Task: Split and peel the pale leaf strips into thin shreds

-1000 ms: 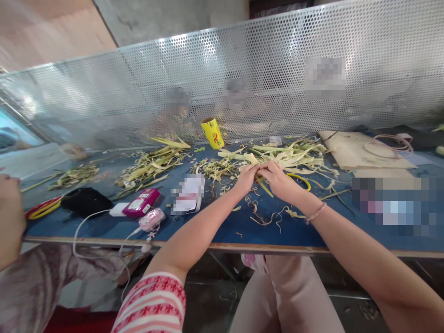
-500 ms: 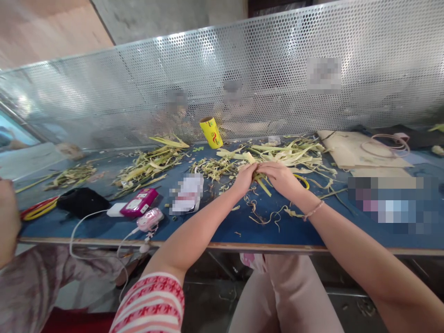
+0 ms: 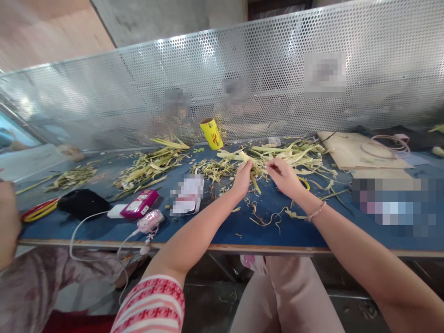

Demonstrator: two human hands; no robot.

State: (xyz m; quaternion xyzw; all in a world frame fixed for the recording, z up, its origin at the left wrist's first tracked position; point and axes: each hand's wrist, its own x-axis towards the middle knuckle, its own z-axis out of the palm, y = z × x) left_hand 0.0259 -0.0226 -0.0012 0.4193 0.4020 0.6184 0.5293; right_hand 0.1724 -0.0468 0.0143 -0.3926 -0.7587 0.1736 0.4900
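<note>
Blue desk [image 3: 208,222] before perforated metal screen: our left hand [image 3: 242,178] grips a green leaf stalk [image 3: 254,178] near the far edge, our right hand [image 3: 286,178] pinches a strip off it, peelings [image 3: 267,215] already scattered, pale leaves [image 3: 294,152] still piled behind.

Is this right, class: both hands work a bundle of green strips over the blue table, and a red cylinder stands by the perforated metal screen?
Not quite. The head view shows the cylinder is yellow, not red. The rest holds: left hand and right hand work the strips over the blue table, by the screen.
</note>
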